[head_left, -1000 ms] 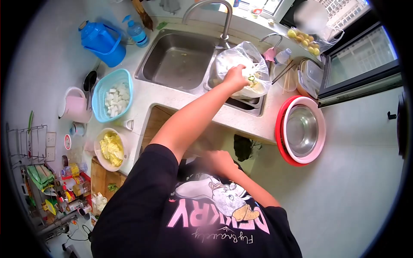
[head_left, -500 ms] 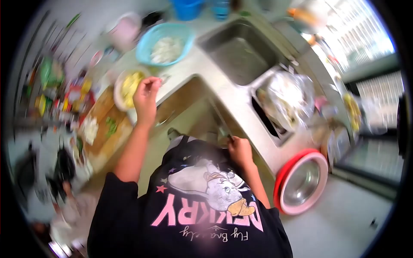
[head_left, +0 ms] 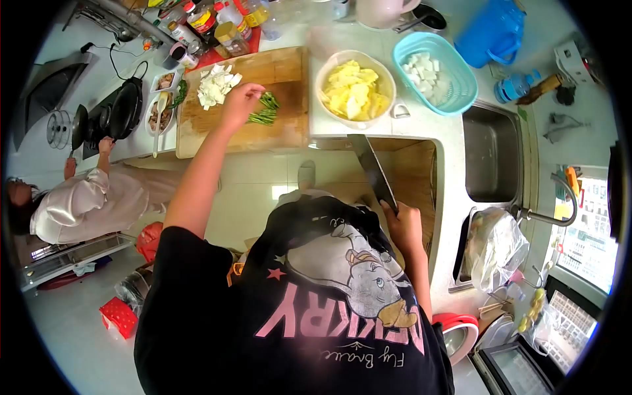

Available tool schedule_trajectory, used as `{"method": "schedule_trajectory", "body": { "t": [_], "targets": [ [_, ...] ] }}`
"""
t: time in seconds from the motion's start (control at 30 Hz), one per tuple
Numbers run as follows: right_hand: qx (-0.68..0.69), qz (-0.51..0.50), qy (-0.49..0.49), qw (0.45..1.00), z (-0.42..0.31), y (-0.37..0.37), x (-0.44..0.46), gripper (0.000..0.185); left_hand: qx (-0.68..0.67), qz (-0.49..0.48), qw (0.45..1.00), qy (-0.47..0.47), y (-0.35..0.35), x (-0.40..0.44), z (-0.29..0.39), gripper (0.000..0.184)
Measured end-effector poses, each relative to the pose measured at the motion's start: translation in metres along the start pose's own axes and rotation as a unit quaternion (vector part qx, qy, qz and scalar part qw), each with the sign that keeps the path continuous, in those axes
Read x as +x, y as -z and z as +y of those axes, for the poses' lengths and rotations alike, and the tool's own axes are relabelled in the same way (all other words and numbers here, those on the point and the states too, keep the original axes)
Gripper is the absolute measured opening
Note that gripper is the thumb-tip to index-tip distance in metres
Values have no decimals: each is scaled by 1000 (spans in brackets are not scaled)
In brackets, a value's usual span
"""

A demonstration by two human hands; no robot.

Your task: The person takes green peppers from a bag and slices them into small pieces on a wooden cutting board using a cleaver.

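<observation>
My left hand (head_left: 241,105) is over the wooden cutting board (head_left: 286,92), its fingers loosely bent and slightly apart, with nothing visible between them. Cut green pieces (head_left: 265,109) lie just right of it, and a pile of white pieces (head_left: 217,86) lies at its upper left. Low at the counter's front edge, my right hand (head_left: 403,225) is closed round the handle of a knife (head_left: 372,168); the dark blade points up and left. A bowl of yellow leaves (head_left: 355,89) stands right of the board.
A blue basket (head_left: 436,72) holds white cubes. A sink (head_left: 490,155) and a plastic bag (head_left: 495,249) are at the right. Small dishes (head_left: 160,120) and a spoon flank the board. Bottles (head_left: 204,23) stand behind. A person (head_left: 99,204) is at the stove, left, holding a pan (head_left: 125,108).
The view has swung left from the sink to the board. My left hand has left the plastic bag and moved over the board. The knife in my right hand now shows clearly.
</observation>
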State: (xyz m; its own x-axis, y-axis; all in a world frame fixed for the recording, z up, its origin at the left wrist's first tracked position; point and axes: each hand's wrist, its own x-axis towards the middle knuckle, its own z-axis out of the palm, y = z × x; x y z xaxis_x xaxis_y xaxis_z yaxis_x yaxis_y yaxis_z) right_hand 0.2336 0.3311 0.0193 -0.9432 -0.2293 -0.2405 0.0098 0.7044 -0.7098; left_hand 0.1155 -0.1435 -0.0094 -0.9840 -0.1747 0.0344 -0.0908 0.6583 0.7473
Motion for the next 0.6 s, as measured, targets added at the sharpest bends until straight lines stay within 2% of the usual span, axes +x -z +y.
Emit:
{"method": "schedule_trajectory", "body": {
  "t": [0.13,0.17,0.27,0.3,0.4,0.43,0.53,0.6],
  "targets": [
    [-9,-40,-20,999,-43,-38,28,34,76,-95,992,-33,2,36,-30,20],
    [-22,-47,-25,998,-52,-46,35,34,60,-120,990,-40,1,46,-41,24],
    [-50,-60,-46,996,-77,-67,54,33,155,-159,961,-165,-9,70,-68,28],
    [-56,-60,-57,995,-82,-75,59,33,166,-194,954,-158,-11,75,-74,35],
    [-62,-53,-65,994,-101,-95,75,33,147,-215,944,-201,-14,79,-84,32],
    [-63,-49,-65,995,-106,-100,80,33,162,-215,941,-203,-14,79,-86,24],
    [-61,-42,-82,994,-113,-115,93,34,154,-255,940,-164,-6,79,-88,18],
    [-36,-23,-78,996,-114,-125,101,34,103,-230,953,-166,-4,76,-98,16]
  ]
}}
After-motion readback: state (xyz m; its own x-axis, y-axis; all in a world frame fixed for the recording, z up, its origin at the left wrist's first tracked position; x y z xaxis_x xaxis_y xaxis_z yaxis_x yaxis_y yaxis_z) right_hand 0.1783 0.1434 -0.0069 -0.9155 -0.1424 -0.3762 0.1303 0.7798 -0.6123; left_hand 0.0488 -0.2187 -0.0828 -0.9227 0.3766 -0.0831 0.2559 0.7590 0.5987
